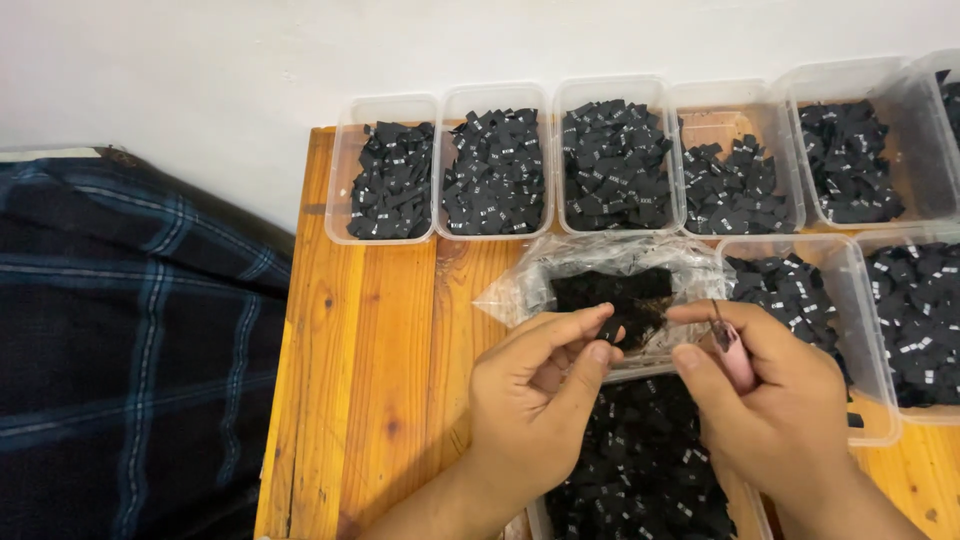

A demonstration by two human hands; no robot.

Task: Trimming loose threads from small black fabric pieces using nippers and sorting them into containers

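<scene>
The left hand (535, 395) pinches a small black folded fabric label (607, 329) between thumb and forefinger, just above the near clear plastic tub (640, 470) heaped with the same labels. The right hand (770, 400) is curled around a slim pink-handled tool (733, 358) with a thin metal tip, possibly a thread snip, though the grip hides most of it; its forefinger reaches toward the label, almost touching it.

The label looks feather-light, soft and limp, so it probably slips or flutters away easily; a fingertip pinch at one edge or along the fold seems the best hold. It is matte black woven cloth with a tiny white mark, much like its neighbours.

Just beyond the hands lies a crumpled clear plastic bag (610, 270) holding more black labels. Farther off, a row of clear rectangular plastic tubs (495, 165) filled with labels runs along the far edge of the orange wooden table (350, 380), with more tubs at the right. A dark blue plaid cloth (130, 340) lies to the left.
</scene>
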